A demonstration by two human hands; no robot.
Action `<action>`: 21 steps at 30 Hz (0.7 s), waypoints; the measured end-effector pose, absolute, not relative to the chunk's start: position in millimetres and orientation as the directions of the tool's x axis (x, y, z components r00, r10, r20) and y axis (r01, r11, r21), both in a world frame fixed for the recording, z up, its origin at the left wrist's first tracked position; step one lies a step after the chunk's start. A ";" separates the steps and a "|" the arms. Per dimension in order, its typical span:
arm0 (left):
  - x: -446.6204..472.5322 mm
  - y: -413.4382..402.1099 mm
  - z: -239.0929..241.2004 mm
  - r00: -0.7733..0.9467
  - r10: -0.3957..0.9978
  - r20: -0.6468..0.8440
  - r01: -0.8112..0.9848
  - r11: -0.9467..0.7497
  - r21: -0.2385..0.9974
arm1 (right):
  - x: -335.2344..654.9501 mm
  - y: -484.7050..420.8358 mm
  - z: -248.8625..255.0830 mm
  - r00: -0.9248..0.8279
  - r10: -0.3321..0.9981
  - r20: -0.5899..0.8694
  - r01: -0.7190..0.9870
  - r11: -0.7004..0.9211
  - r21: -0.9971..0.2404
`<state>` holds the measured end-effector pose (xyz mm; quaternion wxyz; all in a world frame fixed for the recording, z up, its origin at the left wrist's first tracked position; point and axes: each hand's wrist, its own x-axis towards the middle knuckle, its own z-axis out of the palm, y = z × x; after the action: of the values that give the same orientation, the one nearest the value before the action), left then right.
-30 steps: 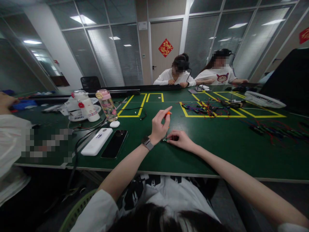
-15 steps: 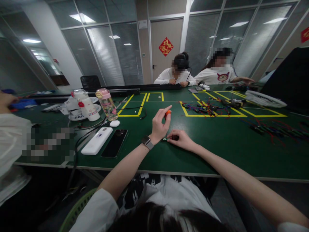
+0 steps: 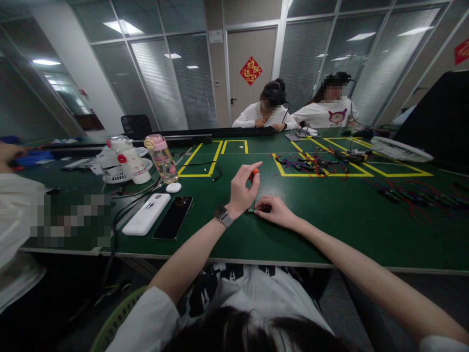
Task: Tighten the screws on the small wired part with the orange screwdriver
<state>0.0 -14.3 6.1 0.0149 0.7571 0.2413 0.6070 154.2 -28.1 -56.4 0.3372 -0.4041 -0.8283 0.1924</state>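
Observation:
My left hand [image 3: 242,188], with a watch on its wrist, pinches the orange handle of a small screwdriver [image 3: 254,174] held upright, its tip down on a small dark part [image 3: 252,209] lying on the green table [image 3: 330,225]. My right hand [image 3: 274,210] rests on the table just right of it, fingers closed on that small part and pinning it in place. The part itself is mostly hidden by my fingers.
A black phone [image 3: 173,217], a white power bank [image 3: 146,214], two bottles [image 3: 161,159] and a white fan lie to the left. Piles of coloured wires [image 3: 311,165] sit in yellow-taped boxes beyond. Two people sit across the table; another person's sleeve is at the left edge.
Nearly nothing has changed; my left hand turned the orange handle slightly, both hands staying in place.

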 end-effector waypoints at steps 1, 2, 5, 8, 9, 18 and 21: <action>0.1 -14.2 6.1 0.140 0.379 0.915 0.362 -0.880 0.309 | 154.4 -28.1 -56.2 -0.446 0.801 0.400 0.544 0.597 -0.589; 0.2 -14.2 6.1 0.135 0.378 0.916 0.373 -0.876 0.306 | 154.5 -28.0 -56.1 -0.445 0.802 0.397 0.548 0.595 -0.588; 0.3 -14.6 5.7 0.133 0.396 0.908 0.388 -0.864 0.320 | 154.6 -27.5 -56.6 -0.443 0.805 0.394 0.551 0.591 -0.588; 0.4 -15.5 5.7 0.166 0.413 0.896 0.355 -0.873 0.336 | 154.7 -26.7 -57.7 -0.445 0.803 0.396 0.547 0.594 -0.590; 0.3 -15.7 5.9 0.184 0.415 0.891 0.333 -0.879 0.341 | 154.9 -26.3 -58.1 -0.445 0.802 0.398 0.545 0.595 -0.590; 0.7 -13.8 4.8 0.142 0.387 0.911 0.383 -0.870 0.311 | 158.0 -22.1 -61.5 -0.425 0.809 0.406 0.572 0.588 -0.572; 0.5 -14.3 4.7 0.163 0.399 0.902 0.364 -0.874 0.321 | 157.9 -22.2 -61.3 -0.425 0.809 0.405 0.575 0.587 -0.570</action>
<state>0.5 -14.3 4.7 0.0146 0.7624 0.2504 0.5965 157.9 -22.2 -61.3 0.3342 -0.4192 -0.8258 0.1752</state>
